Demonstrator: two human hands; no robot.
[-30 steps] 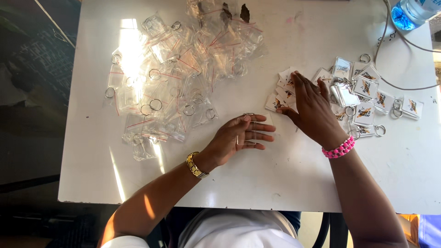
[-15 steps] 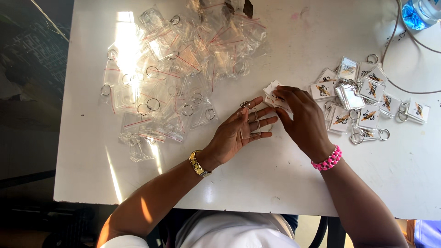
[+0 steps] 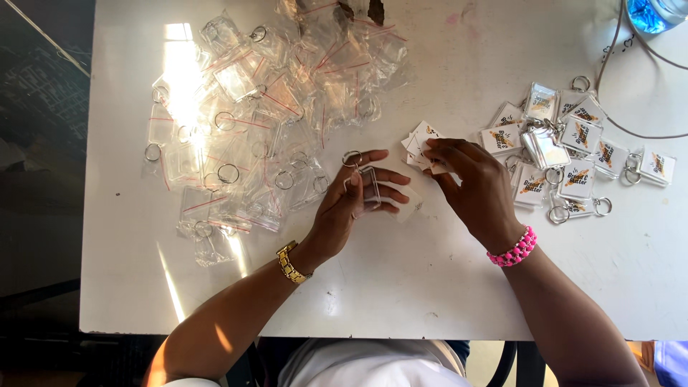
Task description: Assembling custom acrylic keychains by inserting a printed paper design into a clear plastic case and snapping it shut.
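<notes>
Now your left hand (image 3: pixel 351 208) pinches a clear keyring case (image 3: pixel 370 188) while your right hand (image 3: pixel 469 183) grips small printed cards (image 3: pixel 419 143). Peel off just one card, keep the case steady, and slide it in square.

Blue bottle (image 3: pixel 656 13) cut off by the top edge, grey cable (image 3: pixel 622 43) running off the right edge, small paper cards (image 3: pixel 421 143) half covered by the right hand (image 3: pixel 473 185), their prints too small to make out, clear keyring case (image 3: pixel 369 188) partly hidden in the left hand (image 3: pixel 350 208).
</notes>
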